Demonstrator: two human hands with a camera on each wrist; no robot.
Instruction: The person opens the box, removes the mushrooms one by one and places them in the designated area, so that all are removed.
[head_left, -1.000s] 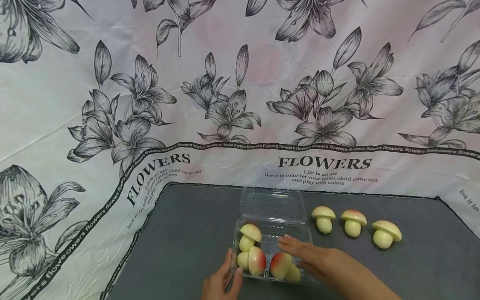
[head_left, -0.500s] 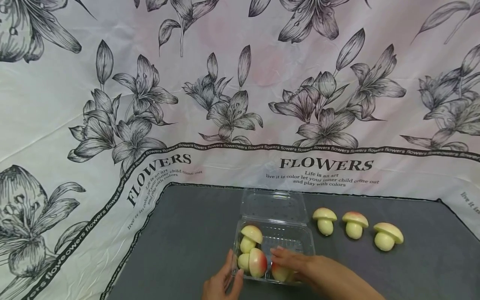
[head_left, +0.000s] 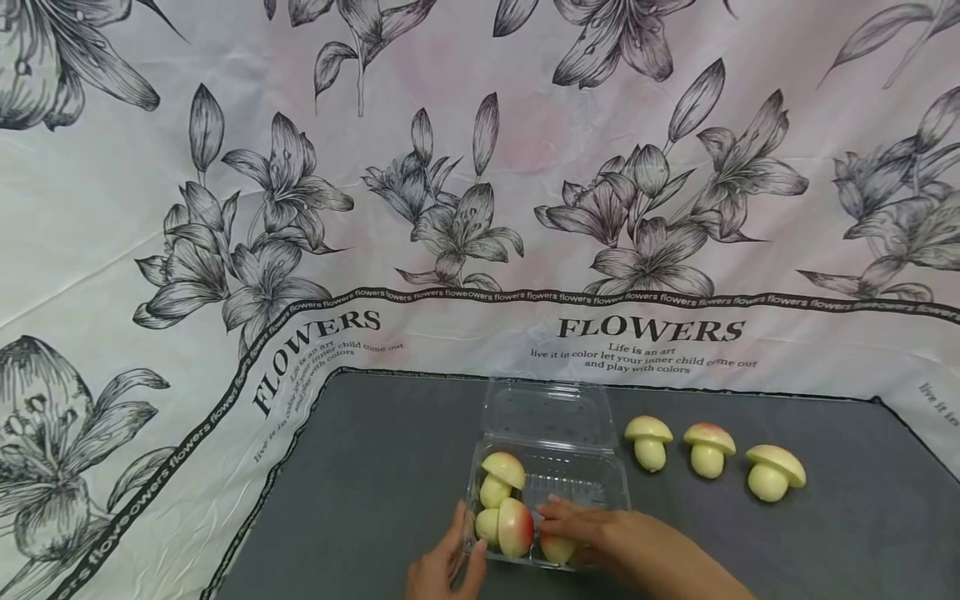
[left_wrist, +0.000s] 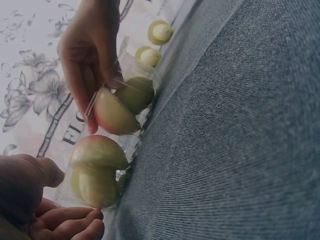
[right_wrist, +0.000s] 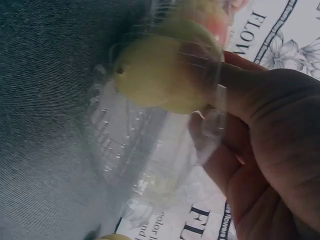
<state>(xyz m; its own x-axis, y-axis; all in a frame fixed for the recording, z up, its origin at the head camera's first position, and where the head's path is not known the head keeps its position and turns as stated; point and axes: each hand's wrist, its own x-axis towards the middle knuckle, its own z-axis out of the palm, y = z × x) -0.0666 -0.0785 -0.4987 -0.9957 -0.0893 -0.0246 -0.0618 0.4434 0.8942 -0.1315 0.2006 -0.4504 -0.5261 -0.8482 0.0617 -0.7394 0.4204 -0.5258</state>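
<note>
In the head view a clear plastic clamshell container point(head_left: 570, 477) lies on the dark table, its lid point(head_left: 546, 415) folded back. Two pale-yellow toy mushrooms point(head_left: 503, 476) point(head_left: 514, 527) with reddish caps fill its left side. A third toy mushroom point(head_left: 557, 547) lies at the front right inside, partly covered by my right hand point(head_left: 611, 533). The right wrist view shows my thumb on this mushroom point(right_wrist: 150, 70), fingers behind it. My left hand point(head_left: 444, 560) holds the container's front left corner; in the left wrist view thumb and fingers point(left_wrist: 75, 220) flank its wall.
Three more toy mushrooms point(head_left: 648, 442) point(head_left: 708, 450) point(head_left: 776, 473) stand in a row on the table right of the container. Behind the table point(head_left: 375, 467) hangs a white cloth point(head_left: 465, 325) printed with flowers, which also borders the left side.
My right hand has come down and left onto the front right mushroom, which has turned or shifted slightly under the fingers. My left hand stays at the container's corner.
</note>
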